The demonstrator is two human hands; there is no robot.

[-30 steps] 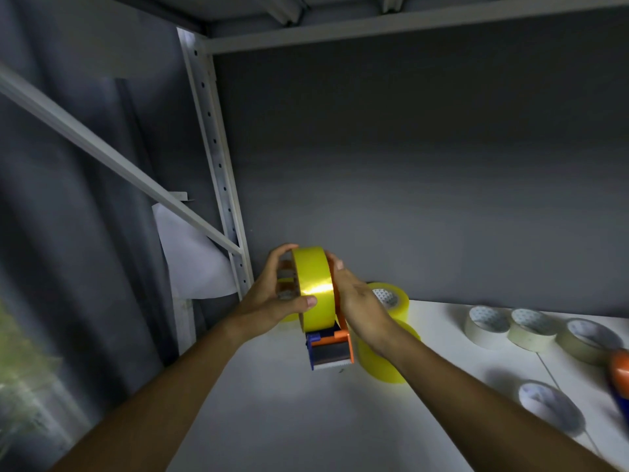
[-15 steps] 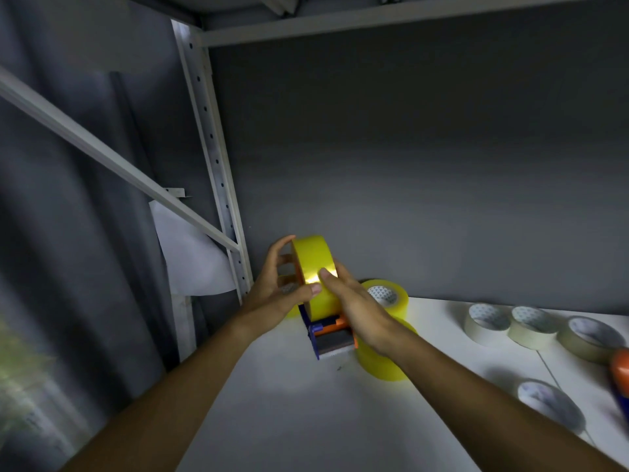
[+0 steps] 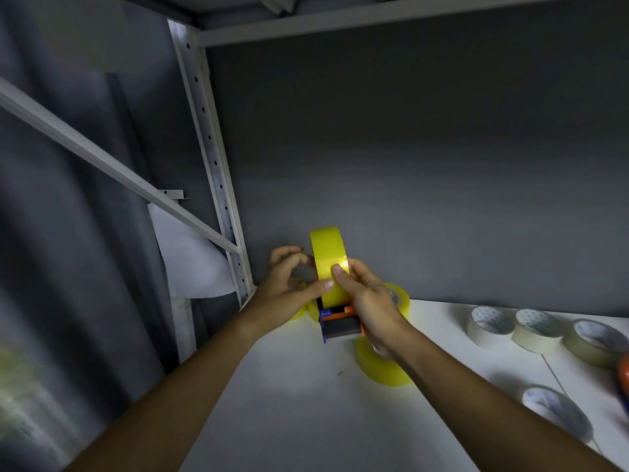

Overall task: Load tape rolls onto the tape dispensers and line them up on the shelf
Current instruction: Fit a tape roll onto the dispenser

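Observation:
An orange and blue tape dispenser (image 3: 340, 323) is held upright above the white shelf (image 3: 306, 403), with a yellow tape roll (image 3: 328, 260) mounted on it. My left hand (image 3: 289, 284) grips the roll's left side, thumb on the tape face. My right hand (image 3: 371, 301) holds the dispenser's right side, its thumb pressed on the tape face. Behind my right hand lie two more yellow rolls (image 3: 383, 366). Several cream tape rolls (image 3: 490, 323) sit at the back right of the shelf.
A white perforated shelf post (image 3: 211, 165) and a diagonal brace (image 3: 112, 165) stand at the left. A grey wall closes the back. Another cream roll (image 3: 553, 408) lies near the right, and an orange object (image 3: 623, 373) shows at the right edge.
My right thumb has come over onto the tape's face and slid along it. The dispenser and both hands have shifted slightly back toward the wall.

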